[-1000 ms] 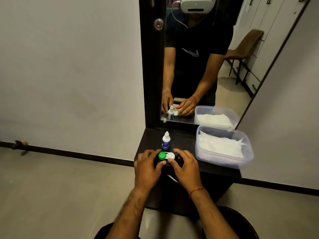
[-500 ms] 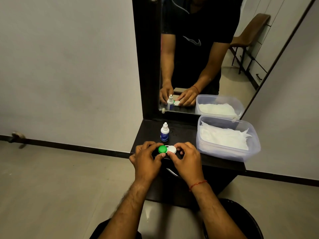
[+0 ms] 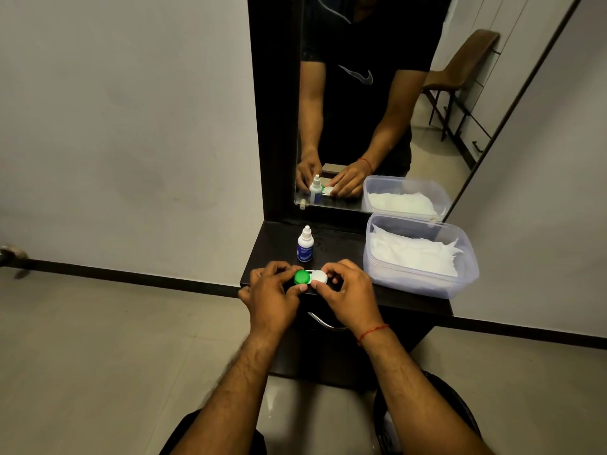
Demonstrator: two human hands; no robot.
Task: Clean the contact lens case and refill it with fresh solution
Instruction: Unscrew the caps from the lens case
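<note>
Contact lens case (image 3: 310, 278) at near table (image 3: 341, 244) edge; solution bottle (image 3: 305, 248) just behind, tissue tub (image 3: 423, 284) right. Left hand (image 3: 271, 297) pinches green cap (image 3: 302, 277); right hand (image 3: 345, 293) pinches white cap (image 3: 319, 276).

One lens case (image 3: 310, 277), one bottle (image 3: 305, 249), one tissue tub (image 3: 461, 280), one mirror (image 3: 430, 156).

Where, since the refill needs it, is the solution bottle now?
In the head view, the solution bottle stands upright on the dark shelf, just behind the contact lens case, left of the tissue container.
</note>
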